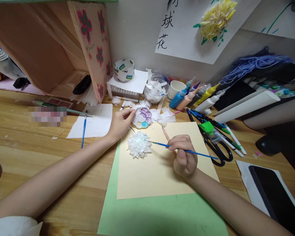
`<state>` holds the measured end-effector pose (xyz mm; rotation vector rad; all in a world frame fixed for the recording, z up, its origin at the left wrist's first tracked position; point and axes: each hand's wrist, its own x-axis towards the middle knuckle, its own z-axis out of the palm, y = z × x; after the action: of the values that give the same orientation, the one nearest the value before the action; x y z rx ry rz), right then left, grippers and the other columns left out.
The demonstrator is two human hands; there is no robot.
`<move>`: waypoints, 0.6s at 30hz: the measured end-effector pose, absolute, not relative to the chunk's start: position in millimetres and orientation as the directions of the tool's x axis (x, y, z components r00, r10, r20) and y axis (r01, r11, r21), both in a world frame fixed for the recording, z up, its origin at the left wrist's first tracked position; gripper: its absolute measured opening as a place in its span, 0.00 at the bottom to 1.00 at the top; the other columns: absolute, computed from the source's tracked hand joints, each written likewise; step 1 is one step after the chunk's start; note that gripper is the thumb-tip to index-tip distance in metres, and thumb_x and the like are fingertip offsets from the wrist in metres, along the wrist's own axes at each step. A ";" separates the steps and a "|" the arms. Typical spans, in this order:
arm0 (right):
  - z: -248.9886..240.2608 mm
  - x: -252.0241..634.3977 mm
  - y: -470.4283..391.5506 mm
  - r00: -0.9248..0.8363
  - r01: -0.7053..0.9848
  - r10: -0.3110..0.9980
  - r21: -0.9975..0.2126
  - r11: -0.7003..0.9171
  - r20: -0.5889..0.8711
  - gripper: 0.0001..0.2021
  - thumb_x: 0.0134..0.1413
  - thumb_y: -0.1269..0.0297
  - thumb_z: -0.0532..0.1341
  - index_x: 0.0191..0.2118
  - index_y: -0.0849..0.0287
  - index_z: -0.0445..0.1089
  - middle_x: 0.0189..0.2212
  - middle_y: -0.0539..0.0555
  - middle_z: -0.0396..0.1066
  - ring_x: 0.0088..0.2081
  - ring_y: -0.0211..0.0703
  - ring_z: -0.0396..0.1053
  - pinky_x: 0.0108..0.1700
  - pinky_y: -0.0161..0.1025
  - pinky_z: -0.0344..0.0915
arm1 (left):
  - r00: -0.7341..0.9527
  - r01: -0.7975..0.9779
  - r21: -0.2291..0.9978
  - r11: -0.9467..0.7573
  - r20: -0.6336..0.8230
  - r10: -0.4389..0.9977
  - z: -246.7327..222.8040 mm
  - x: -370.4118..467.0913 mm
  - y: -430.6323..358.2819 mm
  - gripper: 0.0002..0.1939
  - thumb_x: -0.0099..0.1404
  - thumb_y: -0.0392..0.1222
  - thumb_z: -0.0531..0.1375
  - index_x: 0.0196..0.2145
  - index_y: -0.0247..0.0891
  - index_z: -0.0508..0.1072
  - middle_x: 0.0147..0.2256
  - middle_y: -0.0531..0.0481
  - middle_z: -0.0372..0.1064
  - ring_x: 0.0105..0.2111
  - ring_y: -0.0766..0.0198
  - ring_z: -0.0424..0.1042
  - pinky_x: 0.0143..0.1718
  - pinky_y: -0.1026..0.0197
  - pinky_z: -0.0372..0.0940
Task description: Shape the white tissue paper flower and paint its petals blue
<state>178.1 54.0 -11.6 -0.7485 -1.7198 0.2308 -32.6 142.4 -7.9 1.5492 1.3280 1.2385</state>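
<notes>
In my right hand [184, 155] is a thin blue paintbrush [199, 153], pinched between thumb and fingers. Its tip meets the right side of a white ruffled paper flower [137, 147], which has a faint blue tint near its top. The flower lies on a cream sheet [159, 177]. Just behind it, my left hand [123, 123] grips the left edge of a small flower-shaped paint palette [140, 123] with purple and light blue paint in its wells. A pencil [165, 133] lies partly behind my right hand.
Paint bottles [178, 98], a paper cup [176, 89] and a bowl of paper scraps [156, 91] line the back. Black-handled scissors [217, 154] and several pens lie right, near a phone [272, 190]. Another blue brush [84, 131] rests left. A green sheet [159, 216] lies beneath the cream one.
</notes>
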 end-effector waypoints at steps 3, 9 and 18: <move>-11.1 178.0 54.5 -0.068 0.379 0.591 -0.527 0.761 0.804 0.11 0.62 0.70 0.47 0.36 0.55 0.66 0.25 0.51 0.68 0.30 0.43 0.66 0.34 0.44 0.60 | 0.001 0.271 0.943 -0.194 0.202 0.979 -8.6 -32.5 142.8 0.16 0.62 0.48 0.59 0.36 0.33 0.80 0.30 0.47 0.76 0.33 0.60 0.73 0.36 0.61 0.67; -9.5 177.2 57.0 -0.059 0.440 0.632 -0.548 0.711 0.773 0.11 0.62 0.70 0.48 0.40 0.54 0.67 0.31 0.52 0.71 0.35 0.45 0.69 0.38 0.46 0.63 | 0.000 0.275 0.942 -0.193 0.201 0.980 -9.0 -33.1 142.6 0.15 0.62 0.47 0.59 0.36 0.33 0.80 0.35 0.46 0.77 0.33 0.60 0.73 0.36 0.61 0.67; -7.6 176.7 60.4 -0.136 0.542 0.776 -0.610 0.579 0.616 0.12 0.63 0.72 0.49 0.44 0.54 0.67 0.39 0.55 0.72 0.44 0.46 0.68 0.46 0.47 0.64 | -0.003 0.271 0.944 -0.186 0.194 0.981 -9.3 -33.1 142.6 0.15 0.62 0.47 0.59 0.37 0.33 0.80 0.36 0.46 0.78 0.35 0.59 0.74 0.37 0.60 0.67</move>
<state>176.7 60.4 -7.6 -1.0778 -1.8104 0.2935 -33.1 142.6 -9.3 1.5443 1.3354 1.2327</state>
